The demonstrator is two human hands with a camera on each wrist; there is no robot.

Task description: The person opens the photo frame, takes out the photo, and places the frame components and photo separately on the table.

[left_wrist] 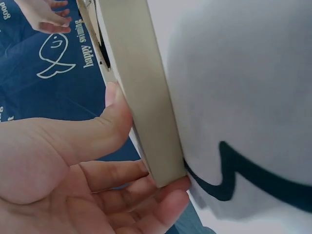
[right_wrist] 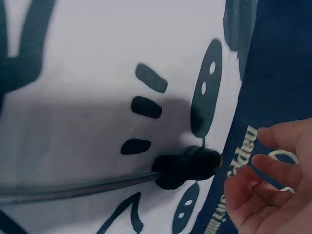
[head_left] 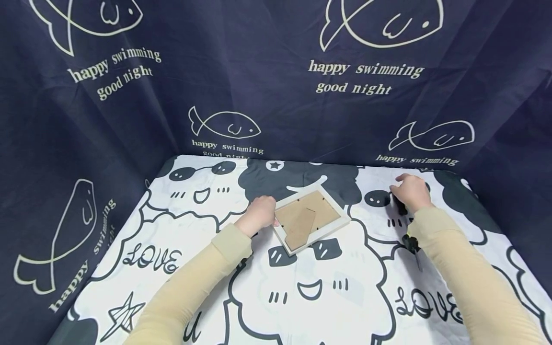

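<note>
Over cloth [head_left: 336,318], hands [head_left: 260,213] [head_left: 412,192] apart, left pinching frame [head_left: 321,211]; right loosely bent

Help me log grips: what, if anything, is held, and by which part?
The left hand holds the frame by its edge, near one corner; the right hand holds nothing.

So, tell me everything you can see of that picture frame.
The picture frame is rectangular, its back showing: a pale border around a brown board that looks like fibreboard, with small dark tabs near its edges and a brown stand across it. The left hand grips its left side, and it sits askew over the patterned cloth; whether it touches the cloth is unclear.
</note>
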